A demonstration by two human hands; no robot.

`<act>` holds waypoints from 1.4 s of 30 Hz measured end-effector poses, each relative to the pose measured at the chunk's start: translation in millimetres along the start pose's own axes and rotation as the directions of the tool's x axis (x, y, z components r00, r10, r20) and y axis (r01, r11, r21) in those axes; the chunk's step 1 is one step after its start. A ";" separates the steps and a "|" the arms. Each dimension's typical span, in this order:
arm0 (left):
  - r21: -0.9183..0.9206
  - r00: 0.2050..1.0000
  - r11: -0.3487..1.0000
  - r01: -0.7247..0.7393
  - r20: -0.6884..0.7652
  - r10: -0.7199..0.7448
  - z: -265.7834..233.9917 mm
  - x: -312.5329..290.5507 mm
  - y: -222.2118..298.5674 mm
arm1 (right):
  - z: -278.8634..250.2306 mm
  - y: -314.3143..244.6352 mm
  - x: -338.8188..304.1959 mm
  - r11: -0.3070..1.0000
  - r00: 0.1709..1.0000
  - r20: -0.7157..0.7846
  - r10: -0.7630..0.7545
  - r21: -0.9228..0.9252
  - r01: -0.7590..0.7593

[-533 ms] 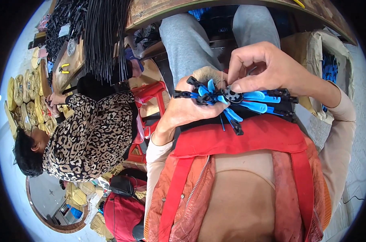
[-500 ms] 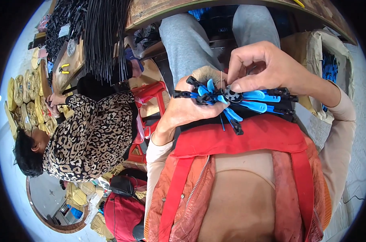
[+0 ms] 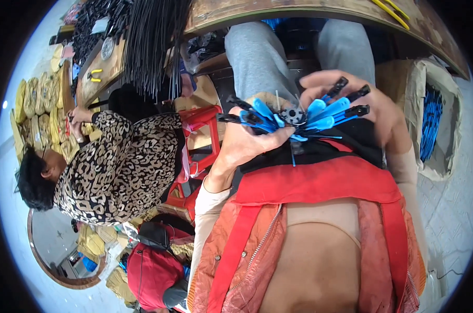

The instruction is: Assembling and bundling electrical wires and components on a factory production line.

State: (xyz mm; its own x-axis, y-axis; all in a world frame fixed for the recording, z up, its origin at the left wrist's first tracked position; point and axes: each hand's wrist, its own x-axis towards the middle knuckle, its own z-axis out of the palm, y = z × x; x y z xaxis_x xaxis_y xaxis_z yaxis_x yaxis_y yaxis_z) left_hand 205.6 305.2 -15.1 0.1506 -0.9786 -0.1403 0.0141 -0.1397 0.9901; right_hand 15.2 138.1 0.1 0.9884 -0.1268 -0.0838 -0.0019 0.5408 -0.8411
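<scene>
My left hand (image 3: 247,143) is closed round the middle of a frame of blue arms with black clip-like ends. Its thumb lies beside the round, toothed black hub (image 3: 292,116). The blue arms (image 3: 325,115) fan out to both sides of the hub, and thin wires stand up near it. My right hand (image 3: 385,112) is at the right side of the frame, partly behind the arms' black ends. Motion blurs its fingers, so I cannot tell whether they touch or hold anything. The frame is above the black cloth and red apron (image 3: 320,177) on my lap.
A wooden table (image 3: 320,10) with yellow-handled pliers (image 3: 393,11) crosses the top. At right stands a carton (image 3: 447,141) of blue parts. Left, a person in a patterned top (image 3: 122,167) works near a red stool (image 3: 215,130) and a bundle of black rods (image 3: 155,47).
My right hand has drawn away from the hub to the right and is now blurred. The frame has turned in my left hand, its right-hand arms now pointing more upward.
</scene>
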 end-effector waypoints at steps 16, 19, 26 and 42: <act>0.040 0.757 0.994 0.101 0.645 -0.103 -19.5 53.3 33.2 | 27.4 30.7 -27.4 0.737 0.844 -0.113 -0.524 -0.557 0.383; 0.065 0.753 0.990 0.127 0.643 -0.139 -9.1 57.1 34.1 | 21.1 32.1 -33.0 0.723 0.836 -0.087 -0.542 -0.555 0.411; -0.088 0.856 0.993 0.081 0.516 -0.024 11.9 38.8 28.5 | 12.4 32.6 -39.1 0.749 0.845 -0.070 -0.530 -0.506 0.428; -0.248 0.942 0.963 0.109 0.334 -0.020 32.1 10.3 11.7 | 14.4 18.4 -34.7 0.814 0.899 0.093 -0.428 -0.394 0.428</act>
State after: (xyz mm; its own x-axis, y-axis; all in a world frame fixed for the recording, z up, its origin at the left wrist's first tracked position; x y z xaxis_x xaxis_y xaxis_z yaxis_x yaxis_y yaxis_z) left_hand 175.5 288.6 -5.2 -0.1888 -0.9698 -0.1547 0.2747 -0.2034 0.9398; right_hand -17.0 164.5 -4.8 0.9036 -0.2681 0.3341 0.3614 0.0582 -0.9306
